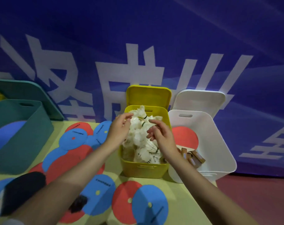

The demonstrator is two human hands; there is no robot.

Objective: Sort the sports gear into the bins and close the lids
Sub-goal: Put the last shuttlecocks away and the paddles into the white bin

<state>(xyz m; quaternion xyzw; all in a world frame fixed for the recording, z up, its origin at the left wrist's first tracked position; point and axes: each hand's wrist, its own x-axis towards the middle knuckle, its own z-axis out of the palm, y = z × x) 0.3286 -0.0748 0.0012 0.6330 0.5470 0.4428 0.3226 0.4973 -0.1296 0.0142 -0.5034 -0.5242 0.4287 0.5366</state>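
A yellow bin (pixel 144 171) stands at the middle of the table, heaped with white shuttlecocks (pixel 141 143). Its yellow lid (pixel 148 95) leans upright behind it. My left hand (pixel 119 131) hovers over the bin's left rim with loosely bent fingers and holds nothing. My right hand (pixel 160 134) is over the bin's right side, fingers relaxed, also holding nothing. A white bin (pixel 219 151) to the right holds a red paddle (pixel 185 138) and several brown paddle handles (pixel 193 157). Red and blue discs (pixel 76 140) lie on the table at left and front.
A teal bin (pixel 19 143) stands at the left with a blue disc inside and its teal lid (pixel 29 95) leaning behind. The white lid (pixel 199 99) leans against the blue banner wall (pixel 138 38). A dark object (pixel 22 190) sits at the lower left. The table's right edge ends near the white bin.
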